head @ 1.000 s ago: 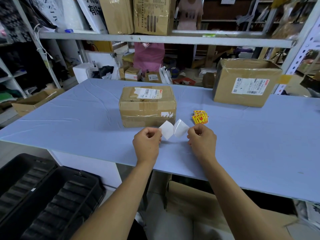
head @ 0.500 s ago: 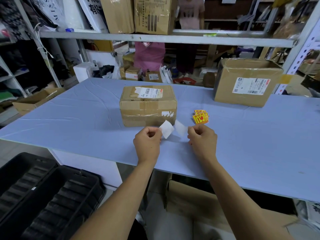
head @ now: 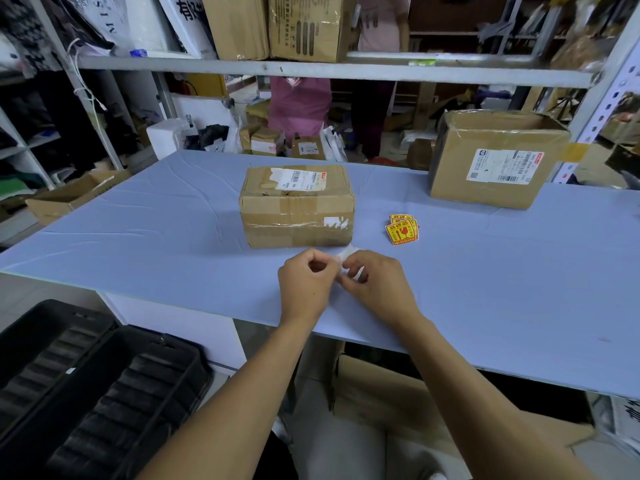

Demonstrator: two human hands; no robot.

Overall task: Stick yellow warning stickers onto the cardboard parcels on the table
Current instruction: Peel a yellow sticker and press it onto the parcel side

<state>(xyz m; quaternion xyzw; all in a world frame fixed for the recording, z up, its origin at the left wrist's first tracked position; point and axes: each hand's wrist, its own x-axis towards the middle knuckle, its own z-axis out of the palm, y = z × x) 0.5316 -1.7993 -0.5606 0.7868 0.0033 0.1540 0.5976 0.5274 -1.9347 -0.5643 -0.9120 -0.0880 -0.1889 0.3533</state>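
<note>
Since both hands pinch it near the desk's front edge, left hand (head: 306,289) and right hand (head: 379,289) are closed on the thin white sticker backing (head: 348,259). Looks flimsy and curly, so I'd grip corners only.

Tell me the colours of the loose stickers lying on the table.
Yellow with red print, seen in the head view: stickers.

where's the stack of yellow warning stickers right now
In the head view, the small stack of yellow warning stickers lies on the blue table, just right of the nearer brown cardboard parcel.
</note>
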